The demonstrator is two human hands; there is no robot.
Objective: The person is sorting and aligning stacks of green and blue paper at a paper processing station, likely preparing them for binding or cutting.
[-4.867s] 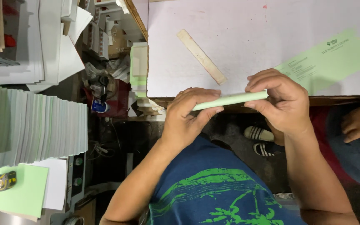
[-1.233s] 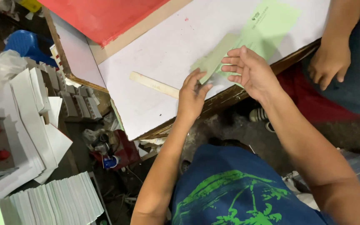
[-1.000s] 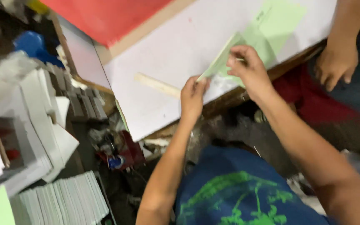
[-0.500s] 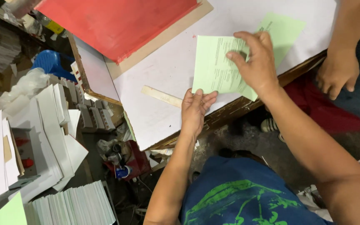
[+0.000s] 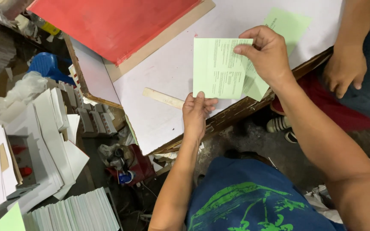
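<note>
A pale green printed sheet (image 5: 217,68) is held flat above the white work board (image 5: 168,77). My right hand (image 5: 265,52) pinches its upper right corner between thumb and fingers. My left hand (image 5: 197,112) grips its lower left corner from below. A second pale green sheet (image 5: 285,25) lies on the board under my right hand, reaching out past it. A flat wooden stick (image 5: 162,98) lies on the board just left of my left hand.
A red board (image 5: 116,21) on brown cardboard covers the far left of the table. Another person's hand (image 5: 343,70) rests at the table's right edge. Stacks of white sheets (image 5: 48,128) and folded paper (image 5: 73,211) stand at left. A blue container (image 5: 46,66) sits beyond them.
The folded green sheet has been opened out flat and lifted between both hands. The view has swung left, bringing the red board in.
</note>
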